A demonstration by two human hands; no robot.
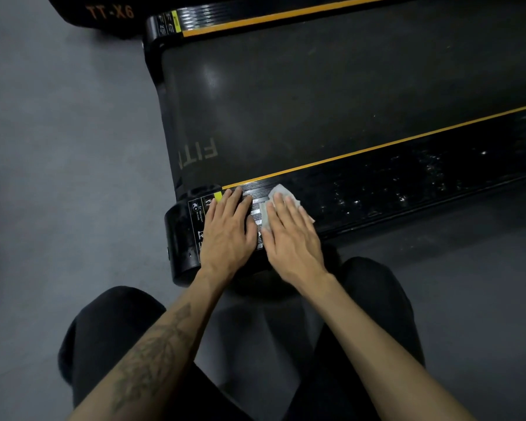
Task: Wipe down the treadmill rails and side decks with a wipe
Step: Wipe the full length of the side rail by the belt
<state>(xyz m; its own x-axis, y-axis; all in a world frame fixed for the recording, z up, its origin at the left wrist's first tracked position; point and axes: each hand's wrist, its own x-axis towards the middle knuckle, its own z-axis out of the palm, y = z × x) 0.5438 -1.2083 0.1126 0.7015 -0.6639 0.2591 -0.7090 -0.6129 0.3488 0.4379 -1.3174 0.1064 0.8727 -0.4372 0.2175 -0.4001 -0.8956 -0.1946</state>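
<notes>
A person crouches beside the rear end of a black treadmill, whose near side deck [407, 183] runs lengthwise from the rounded end cap at lower left up toward the right edge, an orange stripe along its inner edge beside the dark belt [316, 95]. The right hand [289, 235] lies flat with straight fingers pressing a crumpled white wipe [281, 192] onto the ribbed deck near the end cap, fingers pointing across the deck toward the belt. Just beside it, the left hand [228, 229] rests palm-down with fingers together on the deck, over a warning label [199, 212], both forearms reaching forward above black-clad knees.
</notes>
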